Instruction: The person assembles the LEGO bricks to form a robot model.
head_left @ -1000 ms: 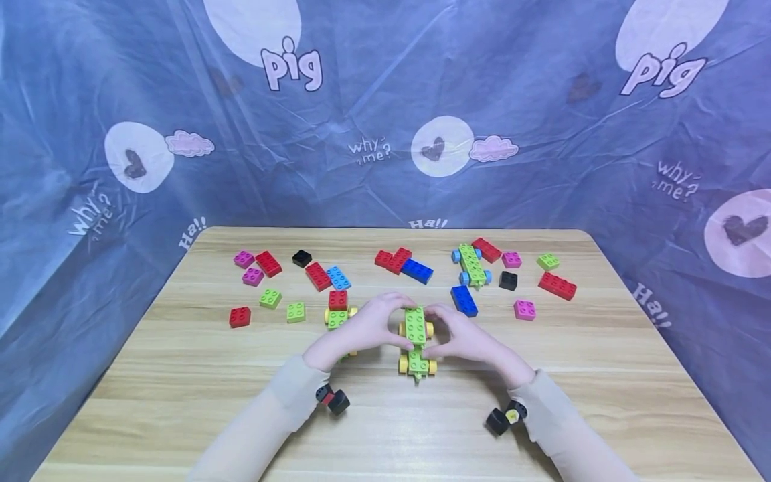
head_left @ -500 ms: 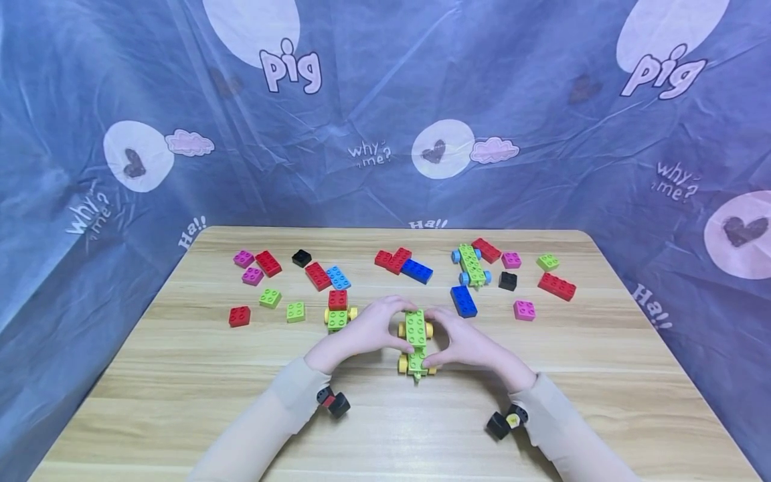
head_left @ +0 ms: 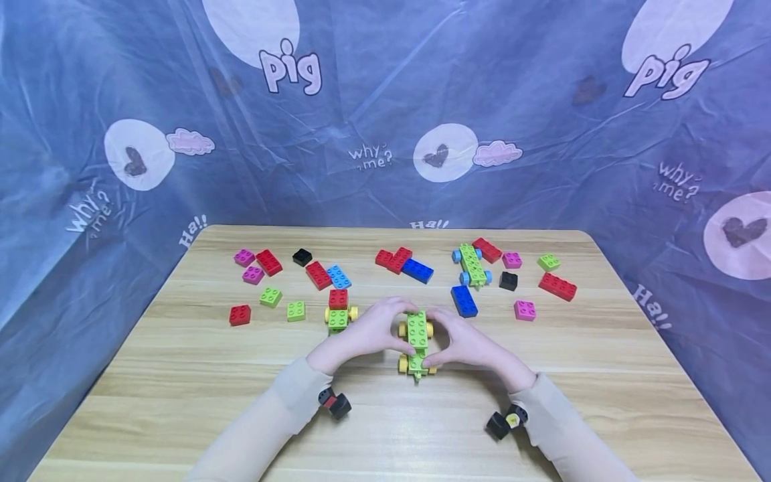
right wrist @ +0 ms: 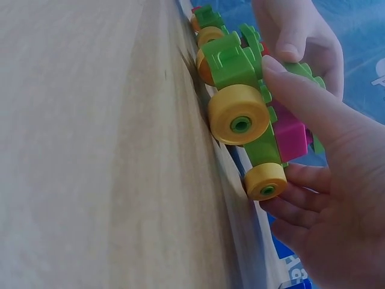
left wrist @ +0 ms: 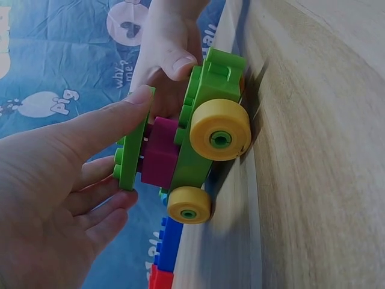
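My left hand (head_left: 379, 327) pinches a green plate with studs (left wrist: 135, 147) between thumb and fingers. Under that plate a magenta brick (left wrist: 160, 152) sits on a green toy car base (head_left: 417, 363) with yellow wheels (left wrist: 220, 129). A narrow gap with bits of magenta shows between plate and brick. From the other side my right hand (head_left: 462, 338) holds the car base, its thumb on the studs of the near end and its fingers round the far end. In the head view the plate covers the magenta brick.
Left of this car stands another green car base (head_left: 337, 320) with yellow wheels and a red brick (head_left: 338, 298), partly behind my left hand. A blue-wheeled base (head_left: 472, 265) lies at the back right. Loose bricks, such as a blue one (head_left: 464, 301), are scattered along the table's (head_left: 385, 435) far half.
My right thumb has slid down from beside the plate onto the near end of the car base. The plate and left hand have shifted very slightly toward me.
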The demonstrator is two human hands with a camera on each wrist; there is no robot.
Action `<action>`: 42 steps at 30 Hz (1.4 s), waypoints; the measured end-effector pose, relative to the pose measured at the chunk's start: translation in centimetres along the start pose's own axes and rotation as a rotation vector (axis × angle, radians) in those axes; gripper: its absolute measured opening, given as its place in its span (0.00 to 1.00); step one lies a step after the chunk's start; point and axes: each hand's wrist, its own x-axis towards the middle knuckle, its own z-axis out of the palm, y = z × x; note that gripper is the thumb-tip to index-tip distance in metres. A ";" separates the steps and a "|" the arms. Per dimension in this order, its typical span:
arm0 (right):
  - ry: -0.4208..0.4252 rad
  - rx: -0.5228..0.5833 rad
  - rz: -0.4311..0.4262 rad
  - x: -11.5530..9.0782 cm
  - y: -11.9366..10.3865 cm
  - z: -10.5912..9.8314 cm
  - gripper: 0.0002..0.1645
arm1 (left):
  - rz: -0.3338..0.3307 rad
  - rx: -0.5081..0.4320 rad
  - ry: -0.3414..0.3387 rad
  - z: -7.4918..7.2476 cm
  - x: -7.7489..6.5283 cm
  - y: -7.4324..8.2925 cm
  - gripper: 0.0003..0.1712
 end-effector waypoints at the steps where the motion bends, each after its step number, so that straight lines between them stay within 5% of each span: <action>1: 0.000 0.003 0.001 0.0 0.0 0.0 0.55 | -0.003 -0.001 -0.002 0.0 0.0 0.0 0.41; 42: 0.001 0.067 0.042 0.0 0.0 0.3 0.57 | -0.060 0.022 0.039 0.2 0.7 0.5 0.38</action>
